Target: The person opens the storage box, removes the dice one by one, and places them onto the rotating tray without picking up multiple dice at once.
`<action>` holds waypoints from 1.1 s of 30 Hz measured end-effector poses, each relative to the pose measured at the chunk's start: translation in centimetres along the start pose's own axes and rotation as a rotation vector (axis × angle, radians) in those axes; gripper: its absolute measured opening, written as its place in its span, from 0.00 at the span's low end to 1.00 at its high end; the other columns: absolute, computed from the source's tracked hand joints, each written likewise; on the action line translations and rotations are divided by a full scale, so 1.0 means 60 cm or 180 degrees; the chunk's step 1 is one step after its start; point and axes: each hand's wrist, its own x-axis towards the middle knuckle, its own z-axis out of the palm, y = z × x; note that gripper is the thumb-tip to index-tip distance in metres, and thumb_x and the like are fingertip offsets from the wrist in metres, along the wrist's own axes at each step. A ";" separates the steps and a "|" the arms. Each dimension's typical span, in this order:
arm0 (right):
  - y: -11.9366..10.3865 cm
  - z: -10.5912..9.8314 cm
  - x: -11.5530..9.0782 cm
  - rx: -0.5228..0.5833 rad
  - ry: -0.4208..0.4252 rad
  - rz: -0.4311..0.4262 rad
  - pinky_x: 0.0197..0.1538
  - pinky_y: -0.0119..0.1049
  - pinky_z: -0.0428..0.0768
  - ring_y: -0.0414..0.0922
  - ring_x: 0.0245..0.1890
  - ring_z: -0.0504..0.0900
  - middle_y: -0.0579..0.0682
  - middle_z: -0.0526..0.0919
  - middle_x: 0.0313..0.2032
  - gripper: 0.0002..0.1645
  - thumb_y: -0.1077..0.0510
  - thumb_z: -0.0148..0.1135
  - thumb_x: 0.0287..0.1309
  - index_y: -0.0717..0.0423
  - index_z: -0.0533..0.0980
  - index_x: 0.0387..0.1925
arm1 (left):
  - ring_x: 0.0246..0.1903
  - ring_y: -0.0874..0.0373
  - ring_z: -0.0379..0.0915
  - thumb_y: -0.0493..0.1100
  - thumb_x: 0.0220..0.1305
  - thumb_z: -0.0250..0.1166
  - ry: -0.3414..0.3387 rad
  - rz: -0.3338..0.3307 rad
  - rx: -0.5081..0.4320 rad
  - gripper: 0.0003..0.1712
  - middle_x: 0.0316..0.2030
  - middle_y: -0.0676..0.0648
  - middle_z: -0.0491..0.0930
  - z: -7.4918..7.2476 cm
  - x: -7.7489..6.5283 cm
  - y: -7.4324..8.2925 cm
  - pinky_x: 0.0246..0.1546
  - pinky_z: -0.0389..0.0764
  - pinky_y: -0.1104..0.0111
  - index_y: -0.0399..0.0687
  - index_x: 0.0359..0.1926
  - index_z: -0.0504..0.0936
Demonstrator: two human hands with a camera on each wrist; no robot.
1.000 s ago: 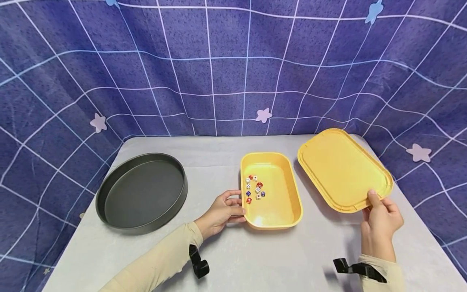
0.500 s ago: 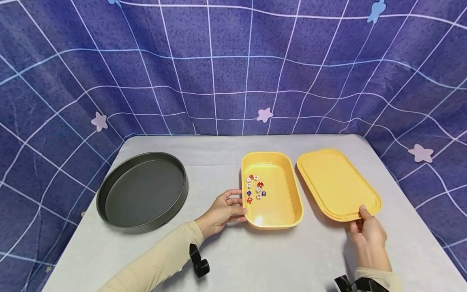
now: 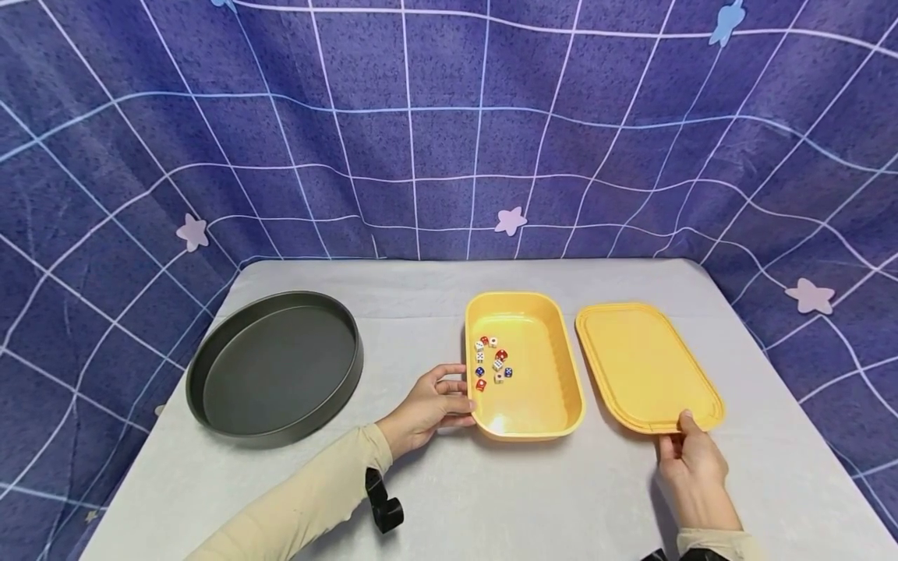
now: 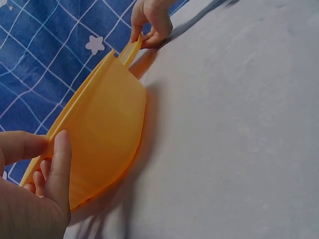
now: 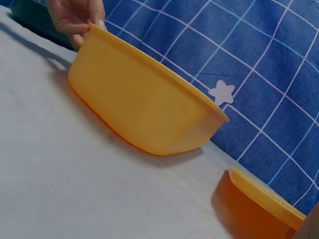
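A yellow rectangular plastic box (image 3: 540, 366) stands on the table just right of the middle in the head view. Several small red, white and blue dice (image 3: 494, 363) lie inside it, towards its left side. My left hand (image 3: 424, 409) holds the box by its left side near the front corner; the left wrist view shows the thumb (image 4: 61, 164) against the outer wall. To the right is a flat yellow lid (image 3: 648, 366). My right hand (image 3: 694, 467) pinches the lid's near edge, thumb on top. A shadow under the lid (image 5: 264, 199) shows in the right wrist view.
A round dark pan (image 3: 277, 370) with a low rim stands on the left of the table. The table has a pale grey cloth (image 3: 505, 499). A blue curtain (image 3: 449, 140) with a grid and stars hangs behind and at both sides.
My right hand has brought the lid lower and slightly left, closer to the table and beside the box. The left hand, box and dice have stayed in place.
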 end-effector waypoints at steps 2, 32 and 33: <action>-0.001 -0.001 0.001 -0.0150 -0.0041 0.0122 0.45 0.29 0.81 0.37 0.36 0.79 0.46 0.78 0.32 0.07 0.66 0.58 0.62 0.54 0.76 0.41 | 0.33 0.54 0.80 0.21 0.52 0.62 -0.0007 0.0008 -0.0010 0.37 0.41 0.44 0.74 -0.001 -0.001 0.000 0.34 0.84 0.64 0.40 0.64 0.64; -0.129 -0.015 0.058 -0.4670 -0.1744 0.1027 0.38 0.27 0.82 0.37 0.30 0.86 0.47 0.88 0.28 0.20 0.50 0.53 0.69 0.57 0.85 0.32 | 0.34 0.54 0.80 0.20 0.52 0.62 -0.0043 -0.0002 -0.0006 0.37 0.44 0.40 0.73 0.000 0.002 0.000 0.34 0.84 0.64 0.39 0.64 0.64; -0.129 -0.014 0.058 -0.4719 -0.1740 0.1020 0.37 0.27 0.82 0.37 0.30 0.86 0.47 0.88 0.28 0.20 0.49 0.53 0.69 0.57 0.85 0.31 | 0.33 0.55 0.80 0.20 0.52 0.62 -0.0046 -0.0002 -0.0011 0.37 0.44 0.40 0.73 0.000 0.002 0.000 0.34 0.84 0.64 0.39 0.64 0.64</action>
